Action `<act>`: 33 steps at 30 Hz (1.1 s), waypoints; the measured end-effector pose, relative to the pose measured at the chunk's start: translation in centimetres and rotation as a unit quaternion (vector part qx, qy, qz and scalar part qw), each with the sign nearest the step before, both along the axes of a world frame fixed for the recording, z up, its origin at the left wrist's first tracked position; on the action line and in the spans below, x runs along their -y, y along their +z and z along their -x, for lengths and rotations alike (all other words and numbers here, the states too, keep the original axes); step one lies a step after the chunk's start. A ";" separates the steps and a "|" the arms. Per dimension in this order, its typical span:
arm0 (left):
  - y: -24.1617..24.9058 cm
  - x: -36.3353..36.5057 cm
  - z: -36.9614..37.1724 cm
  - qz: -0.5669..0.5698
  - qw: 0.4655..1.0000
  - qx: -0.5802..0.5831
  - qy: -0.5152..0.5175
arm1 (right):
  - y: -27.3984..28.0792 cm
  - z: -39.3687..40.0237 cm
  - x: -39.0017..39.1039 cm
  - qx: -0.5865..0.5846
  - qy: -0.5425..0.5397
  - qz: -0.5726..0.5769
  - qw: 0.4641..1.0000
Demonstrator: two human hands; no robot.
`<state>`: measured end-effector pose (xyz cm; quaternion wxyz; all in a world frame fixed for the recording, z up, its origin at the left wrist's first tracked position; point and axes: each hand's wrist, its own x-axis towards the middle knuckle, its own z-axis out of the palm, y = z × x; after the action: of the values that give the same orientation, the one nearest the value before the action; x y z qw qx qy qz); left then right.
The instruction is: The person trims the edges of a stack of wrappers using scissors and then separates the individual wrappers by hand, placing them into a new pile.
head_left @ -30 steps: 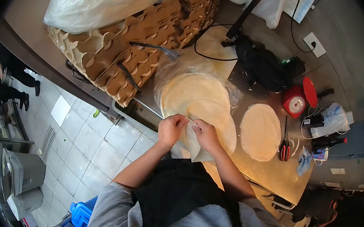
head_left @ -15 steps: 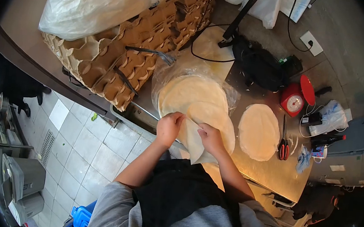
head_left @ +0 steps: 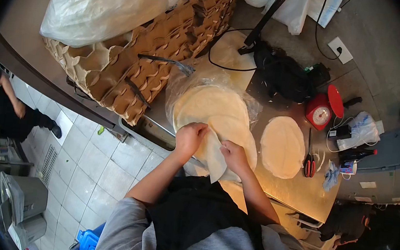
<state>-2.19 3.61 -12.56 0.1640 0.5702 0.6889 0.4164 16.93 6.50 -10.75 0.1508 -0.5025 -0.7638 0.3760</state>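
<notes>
A stack of thin round dough sheets (head_left: 214,105) lies on clear plastic at the middle of the metal table. My left hand (head_left: 191,139) pinches the upper left edge of a sheet at the near side of the stack. With closed fingers, my right hand (head_left: 234,156) grips the same sheet a little to the right. Between the two hands the lifted dough sheet (head_left: 216,162) is folded over and hangs towards my apron. Another pale oval sheet (head_left: 283,147) lies flat on the table to the right, apart from both hands.
Cardboard egg trays (head_left: 118,70) bear a filled plastic bag (head_left: 102,7) at the upper left. Red-handled scissors (head_left: 309,166), a red scale (head_left: 318,113) and a black bag (head_left: 281,72) are on the right. One person (head_left: 5,99) is at the left, another (head_left: 348,221) at lower right.
The lifted flap between my hands has shifted slightly, and my hands have moved only a little. The person at the left has come further into view, with an arm and a leg showing.
</notes>
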 end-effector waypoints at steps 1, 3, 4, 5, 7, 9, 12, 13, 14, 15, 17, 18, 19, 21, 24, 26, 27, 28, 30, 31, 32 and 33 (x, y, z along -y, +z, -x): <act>-0.1 -0.1 0.1 -0.011 1.000 -0.019 0.000 | 0.0 -0.2 0.1 0.005 0.002 0.003 1.000; -0.1 0.0 0.1 -0.011 1.000 -0.023 0.012 | 0.0 -0.8 0.3 0.016 0.007 0.009 1.000; 0.2 0.2 -0.1 -0.001 1.000 -0.008 0.023 | -0.1 -1.1 0.4 0.011 0.000 0.027 1.000; 0.3 0.3 -0.3 0.009 0.999 0.006 0.036 | -0.3 -1.3 0.6 0.006 -0.005 0.045 0.999; 0.1 0.1 -0.8 -0.010 0.998 0.062 0.026 | -0.2 -1.4 0.6 0.008 -0.013 0.055 0.998; -0.1 -0.1 -1.3 -0.014 0.991 0.132 0.013 | 0.2 -1.1 0.6 0.022 -0.017 0.040 0.999; 0.5 -0.2 -1.8 0.006 0.979 0.204 -0.013 | 1.2 0.2 0.3 -0.058 -0.046 0.062 0.995; 1.6 0.0 -1.9 0.017 0.981 0.193 -0.021 | 1.2 0.6 0.1 -0.062 -0.049 0.042 0.996; 2.2 0.1 -2.0 0.029 0.982 0.182 -0.028 | 1.1 1.0 -0.2 -0.067 -0.051 0.022 0.996; 2.3 0.1 -2.0 0.032 0.984 0.170 -0.035 | 1.1 1.2 -0.3 -0.072 -0.054 0.002 0.996; 2.4 0.1 -2.0 0.040 0.988 0.145 -0.048 | 1.4 1.5 -0.3 -0.067 -0.055 0.022 0.996; 2.1 0.1 -2.0 0.017 0.991 0.123 -0.047 | 1.5 1.6 -0.3 -0.065 -0.055 0.032 0.996; 1.7 0.2 -1.9 -0.005 0.994 0.102 -0.046 | 1.5 1.5 -0.2 -0.055 -0.049 0.026 0.997; 1.3 0.3 -1.7 -0.025 0.998 0.048 -0.041 | 1.4 1.1 0.0 -0.034 -0.036 0.016 0.999; 1.9 0.5 -1.2 -0.019 1.000 0.007 -0.011 | -0.2 -0.2 0.4 -0.061 -0.047 0.022 0.997; 1.7 0.0 -0.9 -0.016 0.998 0.054 0.039 | 0.6 -0.5 0.7 -0.040 -0.060 0.030 0.997; 1.4 -0.1 -0.9 -0.011 0.998 0.050 0.039 | 1.0 -0.6 0.8 -0.030 -0.066 0.034 0.997; 0.8 -0.4 -0.9 -0.002 0.994 0.103 0.022 | 1.0 -0.6 0.7 -0.024 -0.064 0.028 0.997; -0.3 -0.9 -1.1 0.016 0.978 0.207 -0.012 | 0.8 -0.6 0.7 -0.011 -0.061 0.017 0.998; -0.4 -1.1 -1.3 0.008 0.981 0.194 -0.022 | 0.4 -0.6 0.6 -0.024 -0.056 0.019 0.998; -0.4 -1.3 -1.5 0.000 0.983 0.181 -0.032 | -0.1 -0.5 0.4 -0.036 -0.052 0.020 0.998; -0.4 -1.4 -1.6 -0.008 0.985 0.169 -0.042 | -0.4 -0.5 0.3 -0.049 -0.048 0.022 0.997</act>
<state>-0.55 5.05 -12.99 0.2907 0.5215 0.6234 0.5049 17.40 6.21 -11.18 0.1945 -0.5226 -0.7224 0.4090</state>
